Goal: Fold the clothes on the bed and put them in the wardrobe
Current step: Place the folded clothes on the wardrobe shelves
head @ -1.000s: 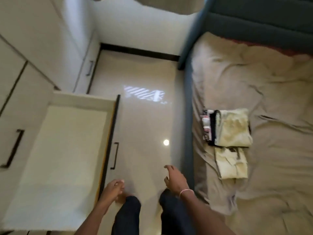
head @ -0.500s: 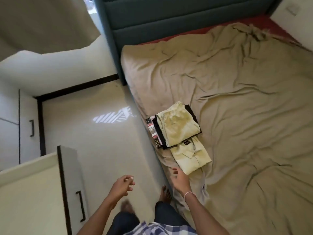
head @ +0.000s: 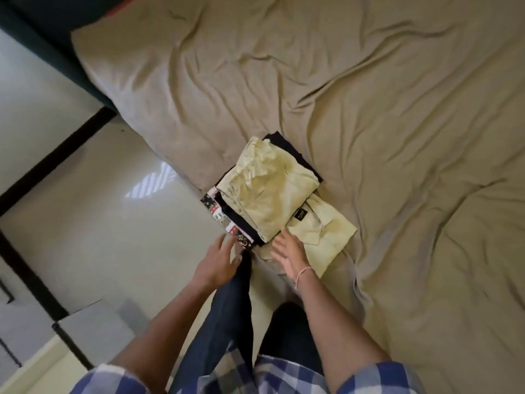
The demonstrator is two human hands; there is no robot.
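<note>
Flanking the near corner of the folded stack (head: pixel 267 191) at the bed's (head: pixel 397 109) floor-side edge, both grips are spread, fingers straight, holding nothing. The left grip (head: pixel 218 258) sits at the stack's 7 o'clock, just beside the patterned garment (head: pixel 220 220). The right grip (head: pixel 289 251) sits at 5 o'clock, over the smaller pale-green shirt (head: pixel 326 231); whether it touches, I cannot tell.

Folded stack (head: pixel 267 191) on bed (head: pixel 397 137), shirt (head: pixel 324 231) beside.
</note>
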